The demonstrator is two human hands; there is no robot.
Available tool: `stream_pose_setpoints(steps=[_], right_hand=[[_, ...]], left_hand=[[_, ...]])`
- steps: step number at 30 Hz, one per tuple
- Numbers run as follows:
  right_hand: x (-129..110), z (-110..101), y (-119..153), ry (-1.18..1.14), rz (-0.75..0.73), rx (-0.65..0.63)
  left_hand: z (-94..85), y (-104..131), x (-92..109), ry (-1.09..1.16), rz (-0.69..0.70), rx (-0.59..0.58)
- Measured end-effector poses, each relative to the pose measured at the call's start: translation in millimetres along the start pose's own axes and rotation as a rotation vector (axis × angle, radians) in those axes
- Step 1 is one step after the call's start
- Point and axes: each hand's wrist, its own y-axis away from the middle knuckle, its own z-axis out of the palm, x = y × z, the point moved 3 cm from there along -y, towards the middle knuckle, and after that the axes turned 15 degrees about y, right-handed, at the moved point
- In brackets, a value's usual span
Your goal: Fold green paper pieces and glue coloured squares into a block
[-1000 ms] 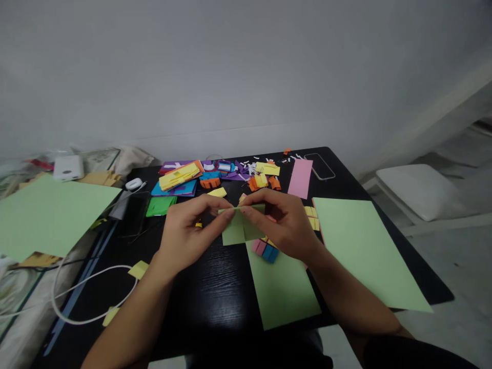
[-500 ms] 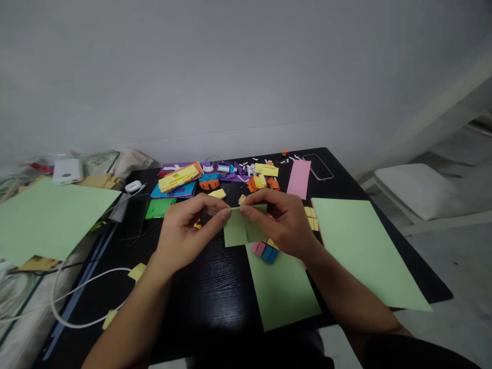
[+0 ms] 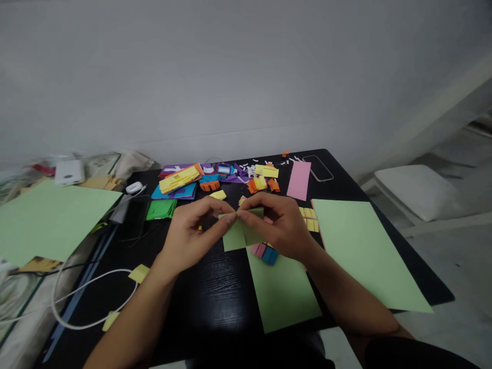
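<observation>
"Which step is this?"
"Likely creasing: left hand (image 3: 196, 233) and right hand (image 3: 287, 225) pinch the small green paper's (image 3: 233, 240) top edge, thumbs closed on forefingers, above the black table (image 3: 219, 292). Continuing calls for even pressure."
"Any change?"
"Half a second ago, the fingertips (image 3: 226, 220) were farther apart; now they nearly meet."

The left hand (image 3: 196, 233) and right hand (image 3: 284, 225) pinch a small green paper (image 3: 232, 238) over the black table (image 3: 215, 292).
Both grip its top edge; below, a larger green sheet (image 3: 284, 302) (a blue paper piece (image 3: 270, 255) at its upper end) lies flat, with a pink strip (image 3: 299, 181) farther back.
</observation>
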Motion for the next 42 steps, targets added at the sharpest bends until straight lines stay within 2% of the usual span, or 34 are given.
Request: stream_pose_setpoints(steps=[6, 12, 16, 22, 36, 42], right_hand=[[-3.0, -0.1, -0.4, 0.008, -0.051, -0.019], [1.6, 0.6, -0.3, 0.016, -0.033, -0.01], [3.8, 0.2, 0.5, 0.026, 0.032, -0.026], [5.0, -0.7, -0.8, -0.023, 0.065, -0.007], [9.1, -0.2, -3.1, -0.065, 0.094, 0.037], [10.9, -1.8, -6.6, -0.143, 0.119, 0.059]], left_hand=[[-3.0, 2.7, -1.8, -0.055, -0.006, -0.009], [-10.6, -2.6, 1.1, -0.08, -0.016, -0.093], [-11.4, -4.9, 3.5, -0.09, 0.01, -0.082], [-13.6, -5.1, 0.4, -0.039, -0.055, -0.051], [-16.2, -3.3, 0.6, -0.101, 0.021, -0.022], [-18.1, -3.8, 5.2, -0.173, 0.098, 0.004]])
